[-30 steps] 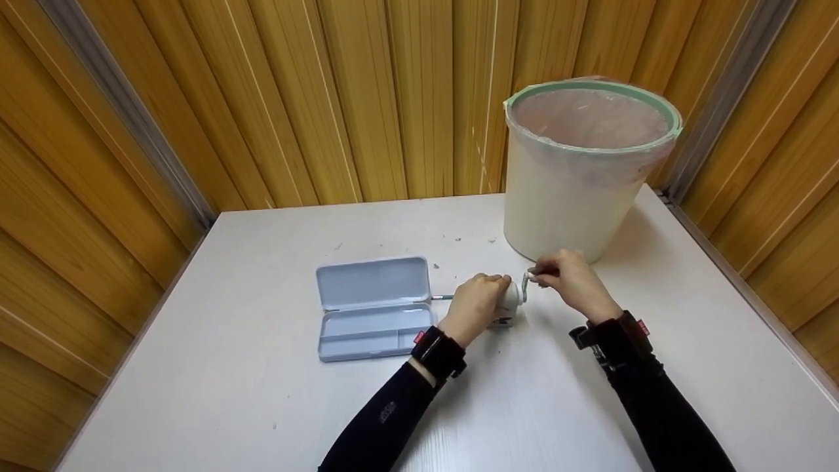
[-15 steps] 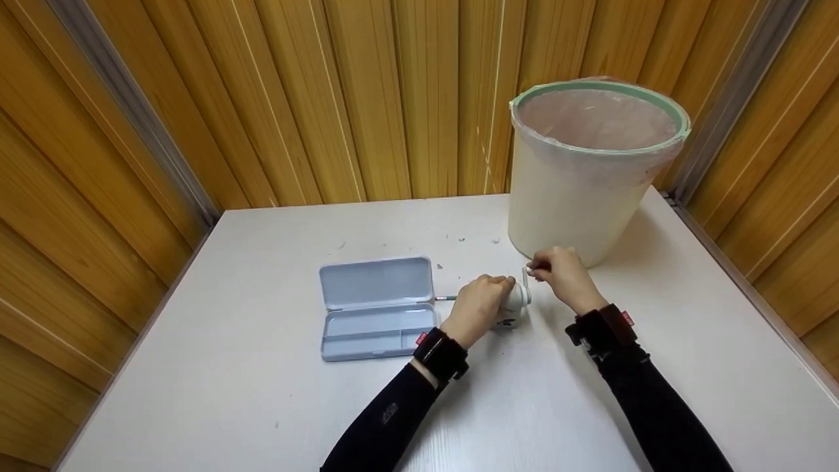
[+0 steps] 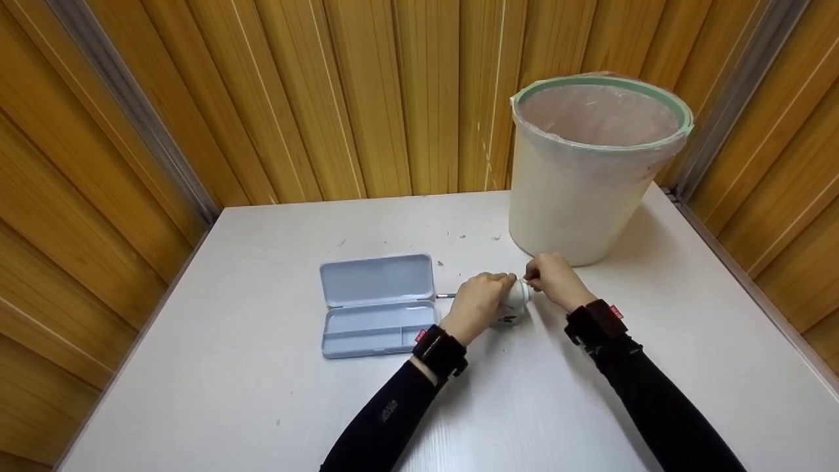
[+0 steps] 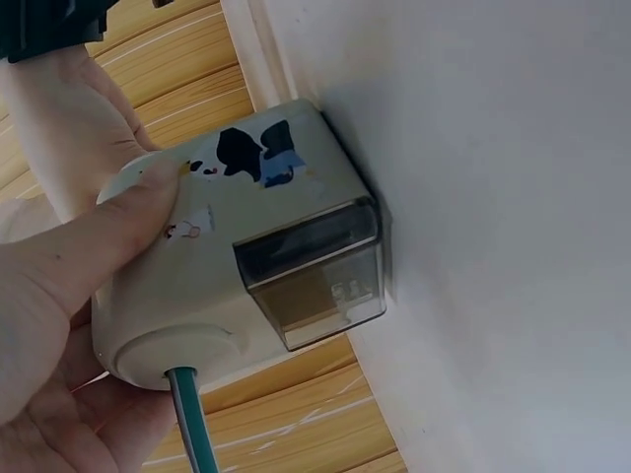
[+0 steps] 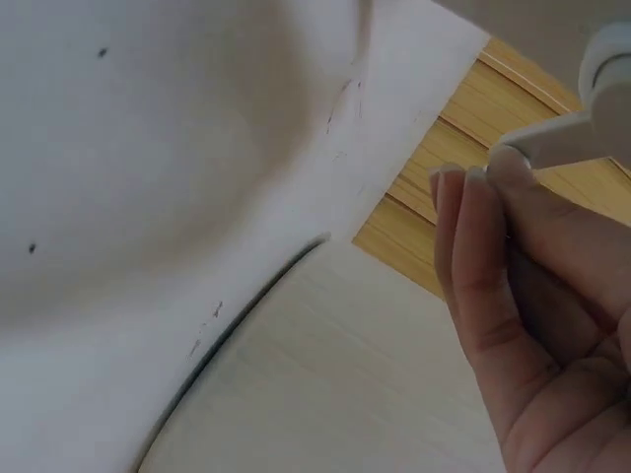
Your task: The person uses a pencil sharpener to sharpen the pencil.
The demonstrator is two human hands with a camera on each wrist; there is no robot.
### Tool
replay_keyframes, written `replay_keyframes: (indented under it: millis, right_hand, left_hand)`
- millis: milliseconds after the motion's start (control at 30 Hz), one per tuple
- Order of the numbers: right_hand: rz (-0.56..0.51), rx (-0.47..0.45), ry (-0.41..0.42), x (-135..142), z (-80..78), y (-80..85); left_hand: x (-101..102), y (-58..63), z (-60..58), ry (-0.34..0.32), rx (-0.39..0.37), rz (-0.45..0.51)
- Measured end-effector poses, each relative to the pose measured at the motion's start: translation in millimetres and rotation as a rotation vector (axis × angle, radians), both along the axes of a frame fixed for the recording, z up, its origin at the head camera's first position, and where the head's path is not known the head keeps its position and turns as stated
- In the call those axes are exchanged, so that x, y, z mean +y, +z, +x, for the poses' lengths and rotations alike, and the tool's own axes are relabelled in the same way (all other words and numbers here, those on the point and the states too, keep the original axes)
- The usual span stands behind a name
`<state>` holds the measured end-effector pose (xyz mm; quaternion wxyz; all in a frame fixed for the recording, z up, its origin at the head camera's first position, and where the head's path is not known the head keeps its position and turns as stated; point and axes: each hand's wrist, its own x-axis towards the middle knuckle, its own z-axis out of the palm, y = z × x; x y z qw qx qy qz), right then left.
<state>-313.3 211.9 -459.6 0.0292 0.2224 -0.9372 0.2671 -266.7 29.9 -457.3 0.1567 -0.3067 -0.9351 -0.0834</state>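
A pale pencil sharpener (image 4: 207, 286) with animal stickers and a see-through drawer (image 4: 320, 296) stands on the white surface (image 3: 262, 295), in front of the bin. A green pencil (image 4: 192, 419) sticks out of its hole. The left hand (image 3: 477, 303) grips the sharpener's body, thumb over one side; the right hand (image 3: 556, 280) pinches the end of its crank (image 5: 557, 141). Just left of the pencil lies an open blue case (image 3: 376, 280). The lined bin (image 3: 570, 196) stands beyond the right hand.

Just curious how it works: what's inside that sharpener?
One end of the green pencil is hidden inside the sharpener. Its clear drawer shows a brownish patch I can't identify.
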Motion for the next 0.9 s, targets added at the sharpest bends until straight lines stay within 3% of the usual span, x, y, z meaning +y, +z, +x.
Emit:
replay_keyframes:
  millis: [200, 400, 900]
  right_hand:
    - [0.060, -0.069, 0.075, 3, 5.8, -7.6]
    - [0.066, -0.100, 0.071, 7, 16.6, -6.4]
    - [-0.021, -0.260, 0.185, 15, 37.7, 6.3]
  left_hand:
    - [1, 2.0, 1.8, 0.010, 0.014, 0.000]
    - [0, 2.1, 3.4, 0.026, 0.025, -0.009]
    - [3, 2.1, 3.7, 0.076, -0.011, -0.044]
